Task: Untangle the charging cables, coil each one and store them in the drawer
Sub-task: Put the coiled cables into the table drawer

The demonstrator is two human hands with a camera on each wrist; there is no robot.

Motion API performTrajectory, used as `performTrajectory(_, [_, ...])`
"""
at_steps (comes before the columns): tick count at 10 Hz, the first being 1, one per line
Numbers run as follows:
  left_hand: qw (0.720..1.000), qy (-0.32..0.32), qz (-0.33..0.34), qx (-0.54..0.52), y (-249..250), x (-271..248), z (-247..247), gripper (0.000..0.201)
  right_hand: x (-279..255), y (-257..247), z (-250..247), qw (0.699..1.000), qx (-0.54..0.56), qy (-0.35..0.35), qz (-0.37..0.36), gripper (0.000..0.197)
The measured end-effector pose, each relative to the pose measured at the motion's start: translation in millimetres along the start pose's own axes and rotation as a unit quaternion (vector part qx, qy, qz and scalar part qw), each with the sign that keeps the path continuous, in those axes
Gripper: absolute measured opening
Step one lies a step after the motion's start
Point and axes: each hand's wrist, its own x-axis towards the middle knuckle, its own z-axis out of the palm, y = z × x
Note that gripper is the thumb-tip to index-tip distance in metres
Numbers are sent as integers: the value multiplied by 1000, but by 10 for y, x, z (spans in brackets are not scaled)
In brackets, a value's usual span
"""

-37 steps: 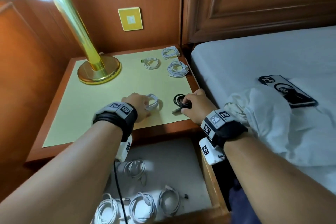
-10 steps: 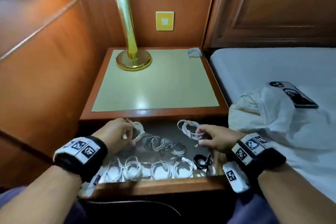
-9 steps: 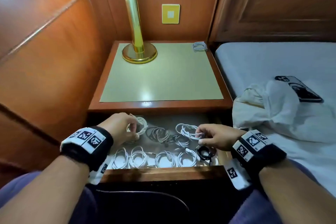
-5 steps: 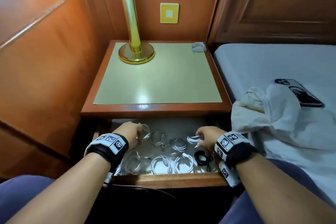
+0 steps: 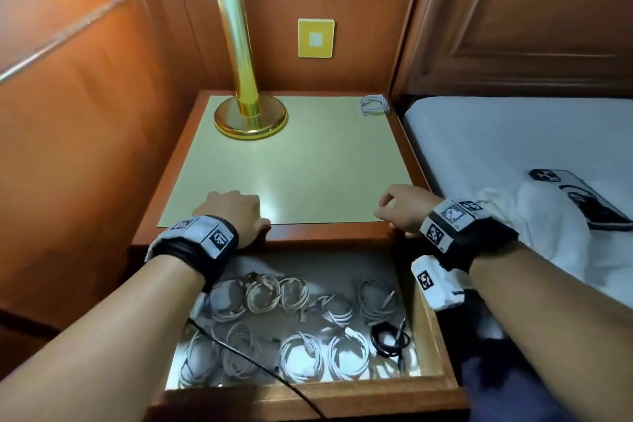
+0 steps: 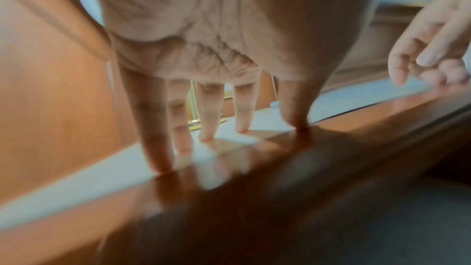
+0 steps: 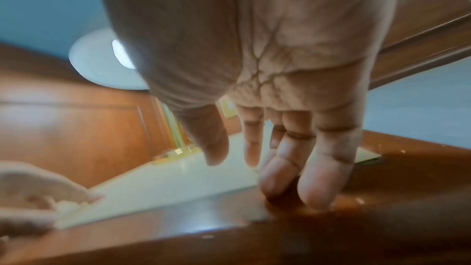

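1. Left hand (image 5: 236, 212): on front edge of the wooden nightstand w/ pale yellow-green top (image 5: 291, 161), left of centre. Fingers (image 6: 155, 128) straight-ish and spread, tips on the surface per the left wrist view. Holds nothing.
2. Right hand (image 5: 404, 205): at the nightstand's front right corner. Fingers (image 7: 323, 168) loosely bent; two tips touch the brown wood rim in the right wrist view, thumb and index hang free above the pale top. Nothing grasped.
3. Open wooden drawer (image 5: 308, 394): pulled out below the nightstand top, under both forearms; pale floor inside.
4. Coiled white charging cables (image 5: 301, 353): lie in the drawer in approx. two rows, back and front, several coils touching neighbours. Exact count hard to tell, left ones partly hidden by the left forearm.
5. Coiled black cable (image 5: 390, 339): in the drawer, front row, far right, just beside a white coil.
6. One small white coiled cable (image 5: 375, 104): on the nightstand top, back right corner, well apart from both hands.
7. Brass lamp w/ round base (image 5: 250, 116): stands at back left of the top; pale shade at upper frame edge.
8. Yellow wall switch plate (image 5: 315, 38): on wood panelling behind the lamp.
9. Bed w/ white sheet (image 5: 507, 134): right of the nightstand. Crumpled white cloth (image 5: 548, 216) on it, dark-cased phone (image 5: 579, 195) face down partly beside the cloth.
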Motion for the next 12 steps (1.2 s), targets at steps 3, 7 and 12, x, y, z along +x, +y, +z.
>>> performTrajectory(3, [996,-85,-1,5,145,669,-360,85,910,-307,-331,967,-247,-5,57,66])
performTrajectory(7, [994,-110,2,5,154,1212,-562,110,2506,-273,-715,993,-17,116,11,129])
performTrajectory(12, [999,-34,7,-27,203,803,-274,60,1712,-85,-399,997,39,59,9,50])
